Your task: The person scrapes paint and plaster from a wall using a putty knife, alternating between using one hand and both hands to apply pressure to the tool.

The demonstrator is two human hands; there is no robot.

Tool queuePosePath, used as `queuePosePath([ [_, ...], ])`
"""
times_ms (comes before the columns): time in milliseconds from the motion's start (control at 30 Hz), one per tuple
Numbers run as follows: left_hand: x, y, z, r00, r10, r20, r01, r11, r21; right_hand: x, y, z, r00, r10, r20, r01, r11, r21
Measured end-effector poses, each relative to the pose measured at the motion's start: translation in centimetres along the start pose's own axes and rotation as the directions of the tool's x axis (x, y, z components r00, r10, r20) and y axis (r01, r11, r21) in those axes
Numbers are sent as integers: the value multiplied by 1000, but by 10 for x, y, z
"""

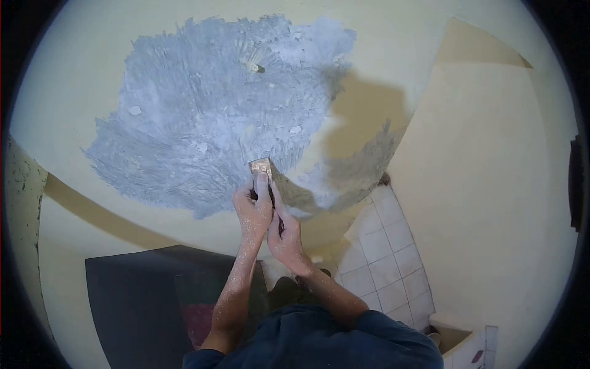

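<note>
Both of my hands are closed around what looks like a scraper with a short, dusty, worn blade. My left hand is higher up, its thumb lying along the tool near the blade. Just below and to the right, my right hand wraps the lower part, and the fingers hide most of the handle. The blade meets or nearly meets the lower edge of a large rough grey patch on the cream wall. Pale dust covers my hands and forearms.
A small plug or peg sticks out of the grey patch. A dark panel or box stands at lower left. White floor tiles lie at lower right, near a tiled ledge. Another cream wall rises on the right.
</note>
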State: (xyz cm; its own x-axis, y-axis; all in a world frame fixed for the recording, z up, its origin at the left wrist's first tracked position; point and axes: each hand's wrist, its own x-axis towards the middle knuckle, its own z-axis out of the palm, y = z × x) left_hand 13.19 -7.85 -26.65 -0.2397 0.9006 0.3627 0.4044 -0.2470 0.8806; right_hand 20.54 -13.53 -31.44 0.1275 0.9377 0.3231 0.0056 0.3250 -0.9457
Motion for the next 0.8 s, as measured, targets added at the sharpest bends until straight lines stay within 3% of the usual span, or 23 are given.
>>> queuePosePath([
  [67, -4, -17, 0, 1000, -27, 7, 27, 999, 17, -6, 6, 6, 1000, 2, -15, -2, 1000, 3],
  [100, -5, -16, 6, 999, 0, -51, -1, 1000, -22, -1, 8, 13, 973, -193, -127, 192, 981, -23],
  [200, 1, -8, 5, 1000, 9, -18, -8, 999, 42, 5, 5, 2, 1000, -4, -13, 4, 1000, 30],
  [300, 9, -4, -1, 995, 103, -9, -102, 992, 68, 5, 4, 7, 998, 55, 6, -55, 998, 29],
  [400, 0, -13, 4, 997, 69, -26, -69, 998, 10, 5, 13, 14, 982, -163, -97, 167, 985, 33],
  [500, 14, 1, 3, 994, 110, -8, -110, 993, 49, 17, -14, 2, 994, -102, -40, 105, 992, 69],
  [600, 19, 23, -2, 997, 82, 2, -81, 995, -58, 20, -31, 3, 998, 58, 8, -58, 993, 101],
  [633, 16, 5, -6, 998, 53, 41, -54, 998, 22, 15, -10, 11, 989, -137, -56, 143, 982, 126],
  [733, -16, -61, 15, 996, -66, 58, 69, 996, -53, -16, 43, 12, 992, -96, -80, 100, 994, 47],
  [800, -25, -72, 27, 997, 50, 66, -56, 994, 99, -22, 84, 9, 991, -98, -87, 106, 989, 103],
])
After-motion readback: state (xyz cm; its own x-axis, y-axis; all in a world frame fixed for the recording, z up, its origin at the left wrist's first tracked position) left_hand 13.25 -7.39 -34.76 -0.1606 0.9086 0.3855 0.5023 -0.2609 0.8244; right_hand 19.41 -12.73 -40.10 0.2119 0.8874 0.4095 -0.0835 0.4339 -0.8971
